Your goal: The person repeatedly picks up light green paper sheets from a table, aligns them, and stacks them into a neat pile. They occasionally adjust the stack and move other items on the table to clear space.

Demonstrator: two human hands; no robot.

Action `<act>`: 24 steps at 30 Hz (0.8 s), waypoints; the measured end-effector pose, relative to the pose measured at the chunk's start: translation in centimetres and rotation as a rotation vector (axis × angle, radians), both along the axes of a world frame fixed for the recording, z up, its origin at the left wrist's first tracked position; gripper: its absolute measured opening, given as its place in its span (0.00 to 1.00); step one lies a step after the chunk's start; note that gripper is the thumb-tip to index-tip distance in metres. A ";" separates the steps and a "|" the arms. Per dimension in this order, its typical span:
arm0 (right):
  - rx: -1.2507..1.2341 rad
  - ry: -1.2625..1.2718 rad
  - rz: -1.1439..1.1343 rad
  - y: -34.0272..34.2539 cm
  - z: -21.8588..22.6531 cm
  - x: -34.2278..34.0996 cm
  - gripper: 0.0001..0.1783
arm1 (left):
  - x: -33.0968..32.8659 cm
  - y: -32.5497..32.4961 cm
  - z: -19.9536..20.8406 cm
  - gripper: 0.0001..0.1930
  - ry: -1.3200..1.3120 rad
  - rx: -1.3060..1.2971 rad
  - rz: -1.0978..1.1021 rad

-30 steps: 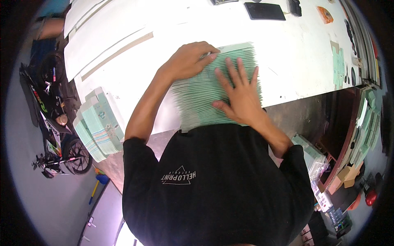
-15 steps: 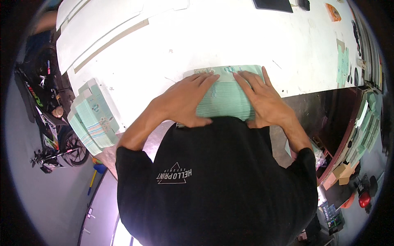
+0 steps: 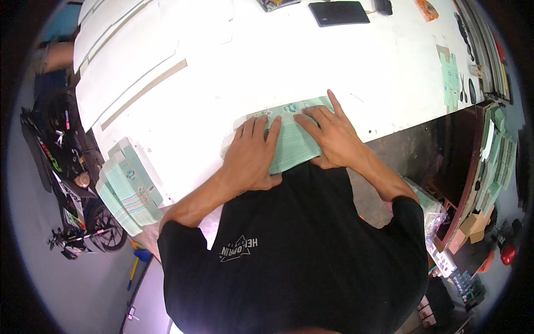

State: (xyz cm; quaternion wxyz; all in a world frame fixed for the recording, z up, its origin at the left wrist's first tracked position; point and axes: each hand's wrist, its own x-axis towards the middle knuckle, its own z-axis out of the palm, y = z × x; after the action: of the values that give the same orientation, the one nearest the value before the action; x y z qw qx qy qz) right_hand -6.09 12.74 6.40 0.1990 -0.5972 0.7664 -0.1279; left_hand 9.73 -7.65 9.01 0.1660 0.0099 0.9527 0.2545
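A fanned stack of light green printed flat cartons (image 3: 295,146) lies at the near edge of the white table, close against my black shirt. My left hand (image 3: 253,156) grips its left side, fingers over the top and thumb at the near edge. On the right side, my right hand (image 3: 332,135) clasps the same stack, its thumb low and one finger stretched away from the others. The undersides of the cartons are hidden.
More green cartons (image 3: 130,186) stand in bundles at the table's left edge. White sheets (image 3: 133,39) lie far left. A black phone-like slab (image 3: 339,13), scissors (image 3: 462,88) and a flat green carton blank (image 3: 449,78) are toward the far right. A bicycle (image 3: 72,189) stands left.
The whole view has shifted, moving table things left and down in the picture. My left hand has turned so its fingers point more away from me; both hands stay on the stack.
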 end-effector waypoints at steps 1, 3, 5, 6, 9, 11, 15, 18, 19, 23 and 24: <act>-0.026 0.002 0.003 0.0 -0.1 -0.3 0.57 | 0.0 0.3 0.0 0.60 0.020 -0.002 0.028; -0.017 0.005 0.002 -0.4 0.3 -0.6 0.55 | 0.1 0.6 -0.5 0.60 0.069 -0.035 0.058; -0.028 0.048 0.009 -0.7 0.6 -0.6 0.54 | 0.1 1.0 -0.6 0.58 0.094 -0.075 0.074; -0.042 0.091 0.015 -0.8 0.5 -0.4 0.53 | 0.0 1.1 -0.5 0.57 0.095 -0.098 0.076; -0.080 0.089 0.061 -0.6 -0.8 -0.8 0.52 | -0.3 0.9 -1.3 0.51 0.071 -0.086 0.040; -0.120 0.104 0.082 -1.1 -1.2 -1.6 0.52 | -1.0 0.1 -1.2 0.47 0.062 -0.073 0.033; -0.142 0.176 0.037 -3.5 0.6 -2.9 0.55 | -2.6 -1.9 -0.1 0.47 0.140 -0.122 0.079; -0.083 0.236 0.021 -4.3 0.6 -2.8 0.59 | -4.1 -2.1 -0.6 0.58 0.191 -0.187 0.101; -0.067 0.270 0.028 -4.6 0.5 -2.9 0.60 | -3.8 -2.1 -1.3 0.59 0.206 -0.200 0.117; -0.014 0.154 0.018 -4.4 0.1 -2.7 0.62 | -4.2 -1.4 -1.4 0.58 0.235 -0.215 0.141; -0.029 0.100 0.041 -4.6 -0.1 -3.2 0.59 | -4.2 -1.6 -2.1 0.56 0.233 -0.212 0.133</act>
State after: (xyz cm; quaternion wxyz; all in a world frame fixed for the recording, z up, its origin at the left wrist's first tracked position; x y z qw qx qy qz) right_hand -9.28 8.19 6.34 0.1543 -0.6213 0.7610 -0.1051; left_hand 5.54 -9.25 6.91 0.0376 -0.0412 0.9855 0.1603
